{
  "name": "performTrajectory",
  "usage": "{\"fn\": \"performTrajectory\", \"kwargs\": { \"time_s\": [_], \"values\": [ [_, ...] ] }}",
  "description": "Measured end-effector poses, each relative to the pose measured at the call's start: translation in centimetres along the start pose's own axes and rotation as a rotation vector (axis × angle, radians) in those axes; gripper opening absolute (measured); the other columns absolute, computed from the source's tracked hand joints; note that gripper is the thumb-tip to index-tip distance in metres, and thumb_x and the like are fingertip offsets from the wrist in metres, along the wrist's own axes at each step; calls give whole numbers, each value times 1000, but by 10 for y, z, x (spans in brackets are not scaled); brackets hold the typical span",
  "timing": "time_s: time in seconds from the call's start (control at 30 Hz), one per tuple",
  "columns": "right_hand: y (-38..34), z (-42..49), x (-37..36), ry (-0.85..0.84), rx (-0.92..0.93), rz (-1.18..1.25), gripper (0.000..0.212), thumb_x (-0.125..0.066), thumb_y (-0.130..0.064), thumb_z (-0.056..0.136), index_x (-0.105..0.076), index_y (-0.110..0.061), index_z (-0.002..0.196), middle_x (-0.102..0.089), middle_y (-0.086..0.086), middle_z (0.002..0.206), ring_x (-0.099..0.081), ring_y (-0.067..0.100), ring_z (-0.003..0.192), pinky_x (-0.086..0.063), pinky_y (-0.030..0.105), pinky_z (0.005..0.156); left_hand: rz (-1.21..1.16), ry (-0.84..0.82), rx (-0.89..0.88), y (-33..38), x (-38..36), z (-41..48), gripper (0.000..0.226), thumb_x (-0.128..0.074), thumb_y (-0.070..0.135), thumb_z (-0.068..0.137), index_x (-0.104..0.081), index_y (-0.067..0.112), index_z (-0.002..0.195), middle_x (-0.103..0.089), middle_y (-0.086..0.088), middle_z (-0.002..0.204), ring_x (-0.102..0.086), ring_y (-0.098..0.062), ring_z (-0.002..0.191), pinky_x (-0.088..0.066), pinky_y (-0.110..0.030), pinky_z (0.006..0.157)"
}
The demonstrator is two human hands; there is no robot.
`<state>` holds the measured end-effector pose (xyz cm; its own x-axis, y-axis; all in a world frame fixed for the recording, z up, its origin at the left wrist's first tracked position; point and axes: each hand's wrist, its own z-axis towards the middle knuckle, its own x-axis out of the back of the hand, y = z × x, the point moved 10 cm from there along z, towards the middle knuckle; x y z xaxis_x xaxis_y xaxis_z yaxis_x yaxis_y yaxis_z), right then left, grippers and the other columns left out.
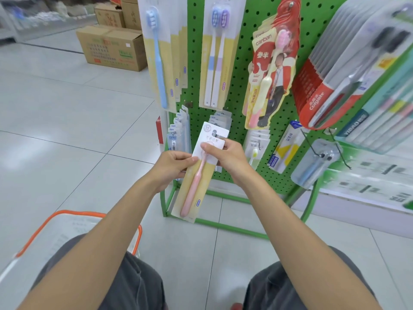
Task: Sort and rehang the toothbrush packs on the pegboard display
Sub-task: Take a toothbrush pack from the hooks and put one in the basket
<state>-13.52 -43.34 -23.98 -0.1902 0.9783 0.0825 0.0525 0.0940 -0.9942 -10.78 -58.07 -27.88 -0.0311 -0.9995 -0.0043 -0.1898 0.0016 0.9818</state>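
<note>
The left hand and right hand hold a pink toothbrush pack just in front of the pegboard, low down. Left fingers pinch its left edge and right fingers pinch the card by the brush head. Its long axis tilts, with the hang hole uppermost and nearest the board. Open floor lies to the left.

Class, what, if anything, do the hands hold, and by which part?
One pink toothbrush pack: left hand pinches its left edge, right hand grips its upper part.
</note>
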Motion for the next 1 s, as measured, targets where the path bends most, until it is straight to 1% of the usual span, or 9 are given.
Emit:
{"fn": "performTrajectory", "kwargs": {
  "time_s": [0.13,0.27,0.4,0.57,0.67,0.73,0.83,0.93,1.0],
  "values": [
    [5,1,-3,-24,-20,72,29,-79,-26,81,-69,-14,106,-75,3,103,-71,25,99,-55,47,92,-69,30,-13,3,0,-1,17,-66,12,92,-72,1,103,-75,-9,89,-71,-16,76,-57,-23,67],
    [17,-7,-20,-149,-85,9,36,-73,-26,87,-63,-6,115,-73,3,99,-71,14,82,-56,25,68,-245,95,-67,14,9,-1,14,-63,10,93,-71,2,100,-75,-11,93,-72,-20,80,-60,-28,75],
    [26,-15,-37,-282,-117,-51,32,-68,-29,92,-69,-2,108,-73,5,93,-70,16,81,-59,30,78,-260,143,-122,23,18,-4,13,-64,10,92,-72,2,99,-75,-12,94,-72,-20,81,-61,-31,76],
    [42,-25,-51,-460,-173,-252,12,-74,-17,86,-69,-11,96,-70,0,88,-64,12,81,-52,28,80,-280,179,-144,28,24,-8,15,-65,11,92,-72,1,101,-74,-11,92,-71,-19,80,-61,-29,76],
    [51,-29,-54,-522,-198,-309,10,-76,-10,83,-67,-14,88,-70,-8,76,-66,5,73,-56,20,70,-283,192,-155,29,25,-8,16,-65,12,92,-72,0,102,-74,-10,92,-71,-18,80,-60,-28,75],
    [54,-32,-56,-574,-191,-397,12,-79,-12,81,-68,-10,86,-69,-4,74,-65,6,70,-51,17,61,-314,200,-160,30,26,-9,15,-65,12,92,-72,2,101,-75,-10,93,-72,-18,81,-59,-27,74],
    [59,-33,-57,-569,-173,-491,21,-80,-20,80,-63,-8,85,-60,5,73,-59,11,66,-49,18,58,-287,198,-167,31,28,-8,14,-63,13,95,-71,4,101,-75,-7,93,-72,-16,83,-58,-28,77],
    [62,-26,-52,-493,-147,-588,40,-83,-33,73,-54,-6,76,-46,8,69,-51,16,62,-49,29,58,-96,205,-181,34,27,-8,23,-56,22,100,-71,5,102,-73,-3,95,-69,-13,89,-57,-31,87],
    [59,-23,-49,-446,-101,-675,40,-80,-37,74,-53,-7,77,-47,8,71,-49,19,62,-44,33,58,58,172,-209,39,19,-9,32,-55,35,99,-70,7,99,-69,4,91,-64,-6,87,-54,-25,88]
  ]
}}
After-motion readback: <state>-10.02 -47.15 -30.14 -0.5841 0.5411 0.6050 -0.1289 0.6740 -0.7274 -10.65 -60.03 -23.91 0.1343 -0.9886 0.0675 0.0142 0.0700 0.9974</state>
